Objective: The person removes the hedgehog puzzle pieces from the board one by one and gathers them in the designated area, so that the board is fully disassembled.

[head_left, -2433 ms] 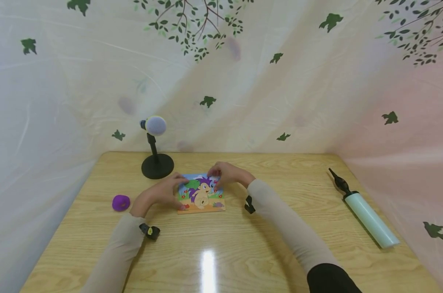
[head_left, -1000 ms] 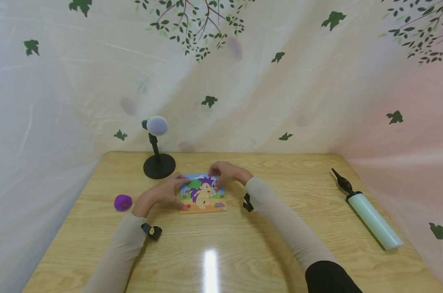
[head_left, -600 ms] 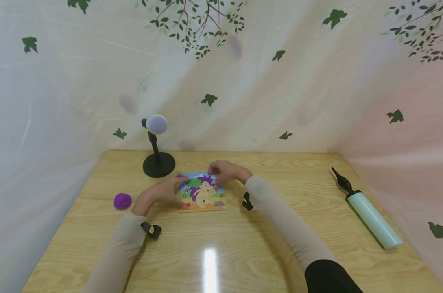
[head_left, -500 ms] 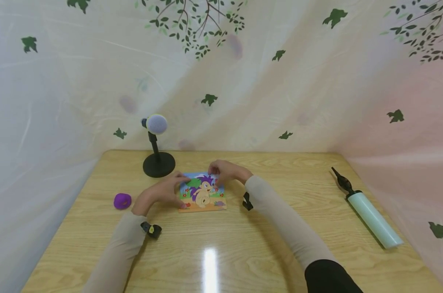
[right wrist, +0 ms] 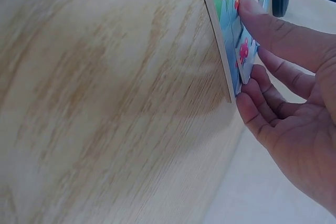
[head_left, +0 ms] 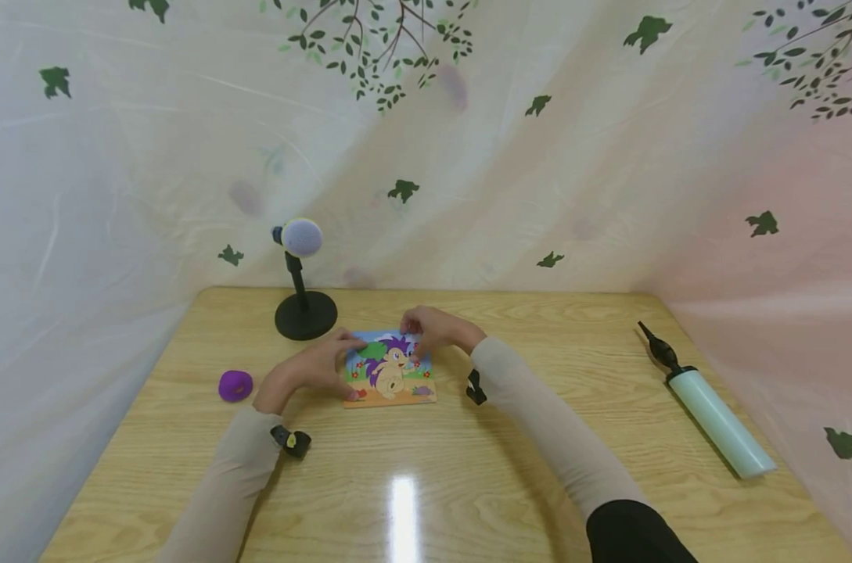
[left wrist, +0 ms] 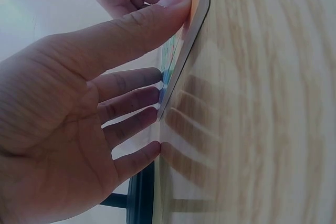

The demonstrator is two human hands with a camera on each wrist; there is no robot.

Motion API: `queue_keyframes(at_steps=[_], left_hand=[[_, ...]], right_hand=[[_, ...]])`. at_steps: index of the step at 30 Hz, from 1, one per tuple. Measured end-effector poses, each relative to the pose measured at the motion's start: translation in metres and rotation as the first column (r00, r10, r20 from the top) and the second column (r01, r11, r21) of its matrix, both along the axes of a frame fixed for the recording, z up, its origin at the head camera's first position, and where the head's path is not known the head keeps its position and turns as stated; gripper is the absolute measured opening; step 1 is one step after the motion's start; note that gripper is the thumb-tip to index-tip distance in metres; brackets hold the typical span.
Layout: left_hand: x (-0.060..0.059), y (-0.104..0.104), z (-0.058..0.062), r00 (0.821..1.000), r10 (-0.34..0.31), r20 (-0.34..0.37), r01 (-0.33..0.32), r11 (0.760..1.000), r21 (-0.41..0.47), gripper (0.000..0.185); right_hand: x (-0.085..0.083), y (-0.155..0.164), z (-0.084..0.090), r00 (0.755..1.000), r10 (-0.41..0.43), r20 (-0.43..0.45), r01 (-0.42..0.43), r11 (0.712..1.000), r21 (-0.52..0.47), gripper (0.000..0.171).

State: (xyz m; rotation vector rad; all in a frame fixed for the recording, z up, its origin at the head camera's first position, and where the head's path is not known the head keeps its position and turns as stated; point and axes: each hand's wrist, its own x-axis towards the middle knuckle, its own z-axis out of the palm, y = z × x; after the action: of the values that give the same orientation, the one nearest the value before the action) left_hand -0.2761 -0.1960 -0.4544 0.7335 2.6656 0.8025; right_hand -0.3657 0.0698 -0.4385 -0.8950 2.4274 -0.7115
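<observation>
Obstacles sit at the table's left, back and right; front half is open wood.
Puzzle board (head_left: 390, 369) lies mid-table with both hands on it: left hand (head_left: 313, 367) along its left edge, right hand (head_left: 436, 332) at its far right corner. Microphone stand (head_left: 304, 311) stands just behind the board's far left corner, blocking a reach from the back left. Purple lump (head_left: 235, 385) lies left of the left hand, near it. Pump (head_left: 707, 410) lies near the right edge, well apart from the board; bare table (head_left: 573, 352) between them leaves a wide lane. Curtain (head_left: 468, 156) closes the back and sides.
</observation>
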Motion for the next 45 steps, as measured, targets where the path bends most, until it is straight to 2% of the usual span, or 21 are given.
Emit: queue_keyframes(at_steps=[9,22,37,45], left_hand=[[0.0,0.001,0.001,1.0,0.0,0.001,0.0,1.0,0.005,0.088],[0.0,0.0,0.001,1.0,0.011,0.005,-0.011,1.0,-0.01,0.088],[0.001,-0.001,-0.001,1.0,0.004,0.014,-0.004,1.0,-0.013,0.09],[0.003,-0.002,0.001,1.0,0.011,0.014,-0.011,1.0,-0.018,0.089]], right_hand=[[0.002,-0.001,0.001,0.999,0.017,-0.034,-0.016,1.0,0.013,0.045],[0.006,-0.002,0.002,0.998,-0.017,-0.062,0.019,1.0,0.023,0.047],[0.01,0.003,0.0,0.998,-0.02,-0.055,0.02,1.0,-0.001,0.046],[0.012,0.004,-0.001,0.995,-0.032,-0.089,0.03,0.999,-0.032,0.044]])
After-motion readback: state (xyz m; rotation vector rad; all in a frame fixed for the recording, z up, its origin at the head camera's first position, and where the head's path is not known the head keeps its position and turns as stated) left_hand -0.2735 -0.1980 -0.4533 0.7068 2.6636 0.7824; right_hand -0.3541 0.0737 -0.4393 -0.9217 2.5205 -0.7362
